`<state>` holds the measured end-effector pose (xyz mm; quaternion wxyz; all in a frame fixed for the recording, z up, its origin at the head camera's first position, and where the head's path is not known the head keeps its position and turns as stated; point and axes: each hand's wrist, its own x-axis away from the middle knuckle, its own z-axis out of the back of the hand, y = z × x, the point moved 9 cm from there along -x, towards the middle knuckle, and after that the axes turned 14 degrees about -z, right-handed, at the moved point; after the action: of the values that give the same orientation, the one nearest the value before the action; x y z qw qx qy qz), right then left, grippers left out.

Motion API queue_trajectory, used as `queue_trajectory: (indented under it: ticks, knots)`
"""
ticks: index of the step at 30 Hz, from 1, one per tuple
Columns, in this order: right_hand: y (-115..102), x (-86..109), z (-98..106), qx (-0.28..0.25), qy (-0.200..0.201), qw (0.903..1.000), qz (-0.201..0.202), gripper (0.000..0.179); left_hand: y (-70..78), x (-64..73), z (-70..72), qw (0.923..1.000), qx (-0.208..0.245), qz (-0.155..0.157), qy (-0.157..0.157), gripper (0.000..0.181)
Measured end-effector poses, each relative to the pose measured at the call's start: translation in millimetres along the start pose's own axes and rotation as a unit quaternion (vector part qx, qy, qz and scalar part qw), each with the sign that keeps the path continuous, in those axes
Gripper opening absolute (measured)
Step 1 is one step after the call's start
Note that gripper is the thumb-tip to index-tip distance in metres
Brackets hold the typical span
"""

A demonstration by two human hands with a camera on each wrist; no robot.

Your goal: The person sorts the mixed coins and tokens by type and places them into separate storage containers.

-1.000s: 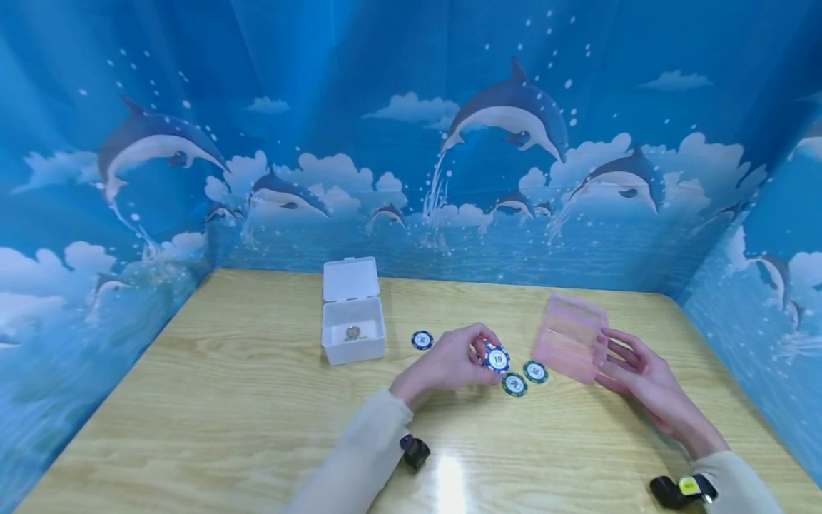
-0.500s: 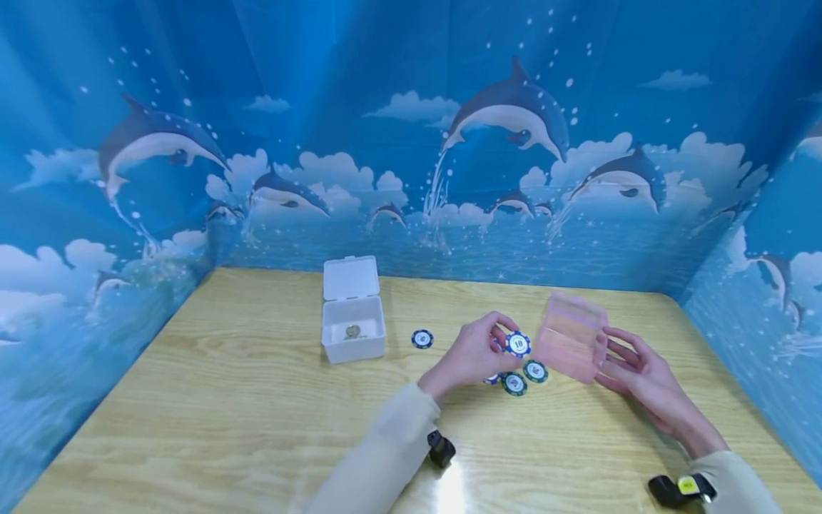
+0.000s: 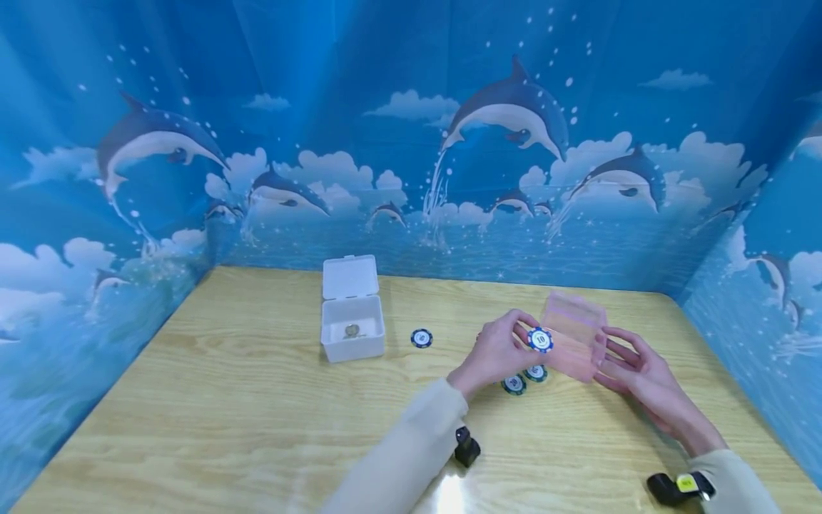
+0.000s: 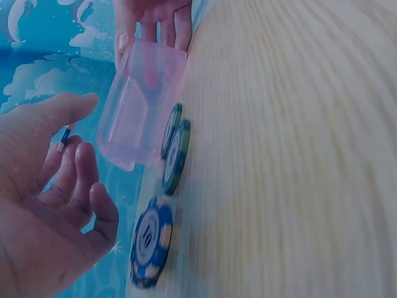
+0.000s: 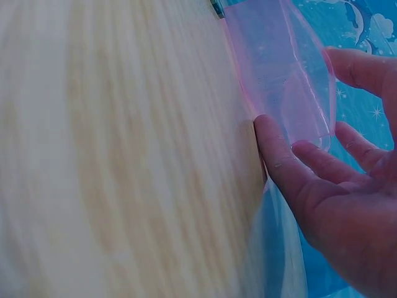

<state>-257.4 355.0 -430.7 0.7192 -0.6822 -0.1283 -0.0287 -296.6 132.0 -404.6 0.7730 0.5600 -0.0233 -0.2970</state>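
Note:
In the head view my left hand (image 3: 497, 350) pinches a blue-and-white poker chip (image 3: 540, 340) marked 10, held over the near left side of a see-through pink plastic box (image 3: 574, 350). The chip shows edge-on in the left wrist view, between thumb and fingers. My right hand (image 3: 648, 378) grips the right side of the pink box, its thumb and fingers spread along the wall in the right wrist view. Two green poker chips (image 4: 177, 155) lie beside the box. Nearer in the left wrist view lies another blue chip (image 4: 151, 243), which the left hand hides from the head camera.
A white lidded box (image 3: 353, 346) stands open at the left, with a small coin-like metal piece (image 3: 352, 330) inside. Between it and my left hand lies a dark blue chip (image 3: 422, 338). A dolphin-print curtain (image 3: 411, 143) closes off the back and sides of the wooden table (image 3: 225, 400).
My left hand has carried the blue poker chip right and slightly back, from above the green chips to the pink box. The right hand and the box have kept their place.

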Motion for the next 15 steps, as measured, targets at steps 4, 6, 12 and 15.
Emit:
queue_trajectory:
  ticks: [4, 6, 12, 15]
  knots:
    - [1, -0.4, 0, -0.002, -0.003, 1.0000, 0.001, 0.055, 1.4, -4.7, -6.2, 0.9999, -0.005, 0.009, 0.012, 0.040]
    - [1, -0.9, 0, -0.001, -0.004, 1.0000, 0.000, 0.056, 0.8, -6.9, -8.6, 0.9997, -0.004, 0.016, 0.017, 0.041]
    - [2, -1.7, 1, 0.001, -0.001, 0.9999, -0.014, 0.056, -2.7, -11.9, -14.5, 0.9991, 0.000, 0.035, 0.022, 0.040]
    - [2, -1.7, 1, 0.002, 0.000, 0.9999, -0.014, 0.056, -4.0, -13.3, -15.2, 0.9987, -0.004, 0.044, 0.027, 0.039]
